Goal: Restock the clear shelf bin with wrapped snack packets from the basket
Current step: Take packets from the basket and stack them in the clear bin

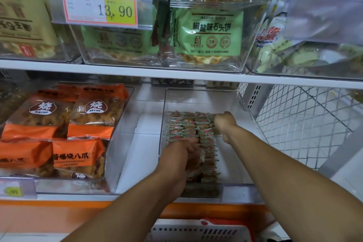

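Note:
A clear shelf bin point(231, 102) sits on the lower shelf and holds several rows of small wrapped snack packets point(188, 125). Both my hands are inside it. My left hand point(176, 155) is at the near left of the rows, with its fingers curled round a few packets. My right hand point(225, 122) is at the far right end of the rows, and its curled fingers grip packets there. A white basket with a red rim point(204, 231) shows at the bottom edge, below my arms.
Orange snack bags point(59, 133) fill the clear bin to the left. The upper shelf carries bins of green cracker bags point(208, 31) and a price tag point(98, 0) reading 13.90. A white wire mesh panel point(304, 124) closes off the right side.

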`<move>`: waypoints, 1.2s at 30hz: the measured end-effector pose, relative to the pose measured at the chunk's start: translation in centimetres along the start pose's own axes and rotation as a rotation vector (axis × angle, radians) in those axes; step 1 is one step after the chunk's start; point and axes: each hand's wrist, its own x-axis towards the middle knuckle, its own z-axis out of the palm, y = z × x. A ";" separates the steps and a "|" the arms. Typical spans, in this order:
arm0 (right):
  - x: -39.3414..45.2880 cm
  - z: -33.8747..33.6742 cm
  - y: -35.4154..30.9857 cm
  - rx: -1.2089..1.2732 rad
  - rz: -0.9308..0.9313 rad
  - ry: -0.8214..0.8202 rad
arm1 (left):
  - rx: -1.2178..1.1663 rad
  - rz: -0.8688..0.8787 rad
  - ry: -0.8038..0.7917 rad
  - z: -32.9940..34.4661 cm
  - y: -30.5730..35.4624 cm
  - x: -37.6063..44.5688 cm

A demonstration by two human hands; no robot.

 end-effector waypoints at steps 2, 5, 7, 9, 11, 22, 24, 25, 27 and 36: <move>-1.3 -0.4 -0.8 -0.117 -0.163 0.020 | -0.084 0.029 0.001 -0.1 0.3 -0.2; -4.2 -1.3 -3.3 -0.203 -0.424 0.033 | -0.143 0.108 -0.002 -0.3 0.8 -0.5; -7.0 -2.2 -4.8 -0.192 -0.503 -0.030 | -0.181 0.138 -0.008 -0.3 0.9 -0.6; -10.0 -3.2 -5.2 -0.205 -0.556 -0.206 | -0.236 0.134 -0.075 -0.3 1.1 -1.0; -12.8 -4.7 -4.6 -0.202 -0.569 -0.527 | -0.298 0.109 -0.141 -0.4 1.5 -1.6; -14.9 -6.1 -2.6 0.092 -0.508 -0.545 | -0.122 0.190 -0.191 -1.5 2.0 -2.4; -14.9 -6.2 -2.5 0.057 -0.490 -0.570 | -0.069 0.206 -0.141 -1.8 1.9 -2.2; -14.8 -6.2 -2.6 0.039 -0.477 -0.590 | -0.054 0.207 -0.132 -1.9 1.8 -2.1; -14.7 -6.5 -2.9 0.038 -0.468 -0.602 | -0.049 0.203 -0.109 -1.8 1.6 -2.1; -11.8 -6.3 -3.0 -0.324 -0.582 -0.089 | 0.445 0.383 0.002 -1.1 0.2 -1.7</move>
